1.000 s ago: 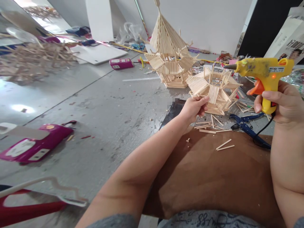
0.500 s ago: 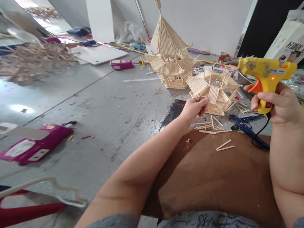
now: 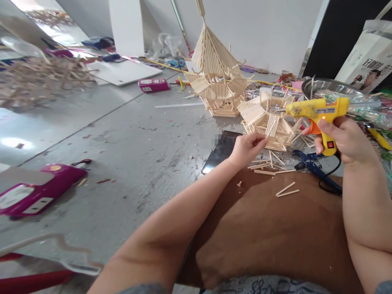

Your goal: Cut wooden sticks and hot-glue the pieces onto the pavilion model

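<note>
In my right hand [image 3: 352,136] is a yellow hot glue gun [image 3: 318,108] with an orange trigger and a lit indicator; the fingers wrap round its grip. Its nozzle points left, at the roof edge of a small pavilion model [image 3: 254,114] built from wooden sticks. My left hand [image 3: 249,148] pinches a thin wooden stick [image 3: 272,127] at the model's near side, and the stick slants up over a roof panel. Whether it touches the panel I cannot tell. Behind stands a taller stick pagoda [image 3: 216,53] with a pointed roof.
Loose sticks [image 3: 265,172] and blue cutters [image 3: 315,169] lie before the model. A black phone [image 3: 219,151] is beside my left wrist. Brown cloth [image 3: 263,228] covers my lap. Purple power strips [image 3: 45,188] sit left; a metal bowl [image 3: 337,86] stands right.
My right hand has brought the glue gun left and down, closer to the small model. My left hand stays near the model, its stick now slanting across the roof panel. The view has shifted slightly.
</note>
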The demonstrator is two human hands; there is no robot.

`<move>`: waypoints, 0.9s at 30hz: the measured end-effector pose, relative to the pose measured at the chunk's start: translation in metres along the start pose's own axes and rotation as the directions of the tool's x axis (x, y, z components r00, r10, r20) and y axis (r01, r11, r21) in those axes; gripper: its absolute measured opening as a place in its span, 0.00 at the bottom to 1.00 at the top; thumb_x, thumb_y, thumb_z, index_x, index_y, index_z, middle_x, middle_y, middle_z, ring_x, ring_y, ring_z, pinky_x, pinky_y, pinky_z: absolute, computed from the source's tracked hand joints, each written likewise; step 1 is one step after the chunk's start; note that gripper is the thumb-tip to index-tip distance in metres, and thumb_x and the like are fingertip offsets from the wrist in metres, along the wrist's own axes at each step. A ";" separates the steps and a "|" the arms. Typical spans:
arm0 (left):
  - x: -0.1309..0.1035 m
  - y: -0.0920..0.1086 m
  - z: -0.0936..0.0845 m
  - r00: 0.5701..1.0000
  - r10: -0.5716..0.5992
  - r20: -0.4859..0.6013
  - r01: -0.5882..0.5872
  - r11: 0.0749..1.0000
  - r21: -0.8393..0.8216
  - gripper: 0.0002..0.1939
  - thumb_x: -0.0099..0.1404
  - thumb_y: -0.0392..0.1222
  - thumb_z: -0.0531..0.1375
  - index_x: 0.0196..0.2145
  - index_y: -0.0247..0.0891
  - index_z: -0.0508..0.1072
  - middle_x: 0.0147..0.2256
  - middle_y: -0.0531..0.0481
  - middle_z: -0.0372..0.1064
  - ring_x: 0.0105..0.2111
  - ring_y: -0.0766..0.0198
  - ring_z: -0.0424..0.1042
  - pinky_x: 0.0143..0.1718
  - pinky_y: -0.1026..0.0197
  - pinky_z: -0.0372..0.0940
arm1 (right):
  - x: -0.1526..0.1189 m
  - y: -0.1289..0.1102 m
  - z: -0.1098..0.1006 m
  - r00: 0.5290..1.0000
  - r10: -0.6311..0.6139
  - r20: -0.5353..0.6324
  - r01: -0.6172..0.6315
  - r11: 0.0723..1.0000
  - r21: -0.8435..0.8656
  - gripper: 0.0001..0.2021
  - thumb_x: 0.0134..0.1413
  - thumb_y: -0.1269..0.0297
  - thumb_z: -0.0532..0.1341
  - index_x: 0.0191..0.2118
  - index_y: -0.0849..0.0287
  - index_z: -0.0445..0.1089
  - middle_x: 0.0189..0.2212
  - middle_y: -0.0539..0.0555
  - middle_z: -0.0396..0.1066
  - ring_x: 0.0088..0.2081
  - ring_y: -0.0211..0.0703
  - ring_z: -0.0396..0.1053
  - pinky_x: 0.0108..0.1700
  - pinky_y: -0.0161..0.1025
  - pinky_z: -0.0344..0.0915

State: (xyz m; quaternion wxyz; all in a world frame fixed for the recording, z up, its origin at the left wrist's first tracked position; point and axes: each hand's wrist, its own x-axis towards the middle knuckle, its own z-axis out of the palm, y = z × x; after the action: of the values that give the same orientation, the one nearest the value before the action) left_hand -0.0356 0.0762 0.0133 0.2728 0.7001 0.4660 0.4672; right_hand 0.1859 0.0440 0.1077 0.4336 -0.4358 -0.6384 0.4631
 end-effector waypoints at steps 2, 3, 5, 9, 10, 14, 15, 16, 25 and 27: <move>-0.002 0.000 0.001 0.995 0.095 -0.028 -0.092 0.991 0.102 0.07 0.55 0.42 0.56 0.24 0.36 0.70 0.17 0.56 0.61 0.18 0.75 0.57 0.22 0.71 0.55 | -0.001 -0.002 -0.001 0.999 0.041 -0.003 -0.041 0.998 -0.047 0.13 0.49 0.54 0.58 0.31 0.61 0.65 0.28 0.52 0.70 0.14 0.30 0.62 0.15 0.32 0.56; -0.003 0.000 0.001 0.992 0.124 -0.034 -0.119 0.983 0.137 0.07 0.55 0.41 0.55 0.25 0.36 0.70 0.18 0.55 0.62 0.19 0.75 0.57 0.23 0.71 0.55 | -0.002 -0.002 -0.001 0.999 0.047 -0.002 -0.047 0.997 -0.057 0.14 0.49 0.53 0.58 0.31 0.60 0.65 0.27 0.52 0.70 0.14 0.30 0.62 0.15 0.31 0.57; -0.003 -0.001 0.002 0.988 0.148 -0.039 -0.140 0.975 0.172 0.08 0.56 0.41 0.55 0.26 0.36 0.71 0.18 0.55 0.63 0.20 0.74 0.58 0.24 0.71 0.56 | -0.003 -0.004 -0.004 0.999 0.044 0.007 -0.043 0.997 -0.060 0.14 0.49 0.53 0.58 0.31 0.60 0.65 0.27 0.52 0.69 0.14 0.30 0.62 0.15 0.31 0.57; -0.002 -0.002 0.002 0.989 0.142 -0.036 -0.133 0.975 0.178 0.09 0.57 0.42 0.54 0.26 0.36 0.70 0.19 0.55 0.63 0.21 0.74 0.59 0.25 0.71 0.56 | -0.004 -0.004 -0.006 0.998 0.056 0.025 -0.055 0.996 -0.070 0.13 0.50 0.53 0.58 0.30 0.60 0.64 0.25 0.51 0.68 0.14 0.30 0.61 0.15 0.31 0.57; -0.001 -0.002 0.001 0.989 0.142 -0.032 -0.135 0.976 0.174 0.09 0.57 0.42 0.53 0.26 0.36 0.70 0.19 0.55 0.63 0.21 0.74 0.59 0.25 0.71 0.56 | -0.004 -0.004 -0.006 0.998 0.063 0.022 -0.061 0.996 -0.073 0.14 0.50 0.53 0.58 0.30 0.60 0.63 0.24 0.51 0.68 0.14 0.30 0.61 0.15 0.31 0.57; -0.002 0.000 0.000 0.989 0.148 -0.023 -0.143 0.979 0.148 0.09 0.58 0.42 0.53 0.26 0.36 0.70 0.18 0.55 0.61 0.21 0.73 0.59 0.24 0.71 0.56 | -0.004 -0.004 -0.005 0.998 0.070 0.008 -0.069 0.993 -0.098 0.14 0.50 0.52 0.57 0.29 0.60 0.63 0.24 0.50 0.68 0.13 0.29 0.60 0.14 0.30 0.55; -0.002 0.000 0.000 0.990 0.142 -0.021 -0.138 0.980 0.145 0.09 0.58 0.42 0.53 0.27 0.36 0.70 0.18 0.55 0.61 0.21 0.73 0.59 0.24 0.71 0.55 | -0.005 -0.004 -0.004 0.998 0.070 0.009 -0.069 0.992 -0.104 0.14 0.50 0.52 0.57 0.29 0.60 0.63 0.24 0.50 0.68 0.13 0.29 0.60 0.14 0.30 0.55; -0.002 0.000 0.000 0.991 0.134 -0.018 -0.130 0.981 0.146 0.09 0.58 0.42 0.53 0.27 0.36 0.70 0.17 0.55 0.60 0.21 0.73 0.59 0.24 0.71 0.55 | -0.004 -0.004 -0.004 0.997 0.070 0.012 -0.068 0.992 -0.110 0.14 0.50 0.52 0.57 0.29 0.59 0.63 0.23 0.50 0.68 0.13 0.29 0.60 0.14 0.30 0.55; -0.002 0.002 0.000 0.993 0.115 -0.025 -0.110 0.982 0.152 0.08 0.57 0.42 0.54 0.26 0.36 0.70 0.18 0.55 0.61 0.21 0.73 0.59 0.25 0.71 0.56 | -0.004 -0.005 -0.003 0.998 0.065 -0.006 -0.065 0.989 -0.131 0.15 0.50 0.51 0.57 0.26 0.59 0.62 0.22 0.49 0.67 0.13 0.29 0.60 0.14 0.29 0.54; -0.001 0.002 0.000 0.995 0.102 -0.018 -0.098 0.983 0.154 0.08 0.57 0.41 0.54 0.26 0.36 0.70 0.18 0.55 0.62 0.21 0.73 0.59 0.25 0.70 0.56 | -0.004 -0.005 -0.003 0.998 0.069 -0.006 -0.069 0.990 -0.125 0.14 0.49 0.52 0.57 0.26 0.59 0.62 0.21 0.49 0.66 0.13 0.29 0.60 0.14 0.30 0.54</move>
State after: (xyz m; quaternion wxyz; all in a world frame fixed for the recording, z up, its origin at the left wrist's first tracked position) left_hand -0.0348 0.0740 0.0143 0.1885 0.7354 0.4682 0.4522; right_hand 0.1886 0.0393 0.1127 0.3895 -0.4844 -0.6503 0.4367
